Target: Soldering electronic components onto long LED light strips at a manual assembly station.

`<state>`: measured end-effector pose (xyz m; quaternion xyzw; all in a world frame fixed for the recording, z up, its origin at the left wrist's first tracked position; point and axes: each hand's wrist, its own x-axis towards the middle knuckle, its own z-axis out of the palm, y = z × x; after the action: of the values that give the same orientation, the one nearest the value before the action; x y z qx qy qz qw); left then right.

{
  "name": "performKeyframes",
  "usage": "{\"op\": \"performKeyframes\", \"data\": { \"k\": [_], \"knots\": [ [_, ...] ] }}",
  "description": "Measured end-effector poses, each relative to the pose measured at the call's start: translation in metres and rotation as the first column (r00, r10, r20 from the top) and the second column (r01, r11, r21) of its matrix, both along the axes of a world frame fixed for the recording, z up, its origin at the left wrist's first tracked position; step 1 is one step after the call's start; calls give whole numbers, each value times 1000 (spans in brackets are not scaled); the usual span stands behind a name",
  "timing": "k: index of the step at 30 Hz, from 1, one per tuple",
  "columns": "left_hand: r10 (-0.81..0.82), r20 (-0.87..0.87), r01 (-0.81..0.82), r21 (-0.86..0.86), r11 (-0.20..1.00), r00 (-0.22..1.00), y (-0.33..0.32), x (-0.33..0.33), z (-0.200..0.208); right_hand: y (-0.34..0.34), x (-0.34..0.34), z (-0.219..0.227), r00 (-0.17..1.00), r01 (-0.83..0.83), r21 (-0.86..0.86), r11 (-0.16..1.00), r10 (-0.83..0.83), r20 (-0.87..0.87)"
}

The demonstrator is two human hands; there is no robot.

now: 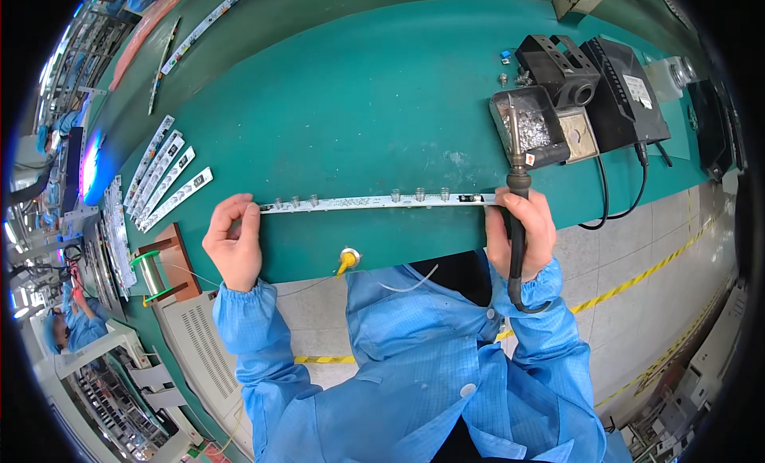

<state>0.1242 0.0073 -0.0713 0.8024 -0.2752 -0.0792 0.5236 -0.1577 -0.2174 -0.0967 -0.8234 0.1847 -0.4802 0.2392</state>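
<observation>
A long, narrow white circuit board strip (351,202) stretches left to right in front of me, with several small metal parts standing along its far edge. My left hand (234,244) pinches the strip's left end between thumb and fingers. At the other end, my right hand (543,230) is closed on the strip's right tip and also holds a soldering iron (519,181). The iron's dark handle crosses the palm, its metal tip pointing away over a black metal tray (550,116). Its cable bends down by my right sleeve.
Several white board strips (179,196) lie fanned out at left, near a solder wire spool (149,276) on a brown stand. A yellow-tipped piece (347,261) sits at the green mat's (319,104) near edge. Back right stand a black box unit (625,92) and a jar (668,76).
</observation>
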Motion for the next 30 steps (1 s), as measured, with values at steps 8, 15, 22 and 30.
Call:
{"op": "performKeyframes", "data": {
  "k": [8,15,22,30],
  "knots": [
    [-648,419,623,216,752,637,-104,-66,57,2,-1,-1,999,6,21,1000,-6,33],
    [-888,-311,935,208,286,340,-172,-73,39,-4,0,3,994,16,95,995,-26,105],
    [-778,-525,937,141,320,345,-167,-60,39,-4,9,11,999,-15,96,995,12,33],
    [-806,95,696,452,558,585,-72,-20,56,12,-11,-2,1000,-4,176,984,2,16]
  ]
}}
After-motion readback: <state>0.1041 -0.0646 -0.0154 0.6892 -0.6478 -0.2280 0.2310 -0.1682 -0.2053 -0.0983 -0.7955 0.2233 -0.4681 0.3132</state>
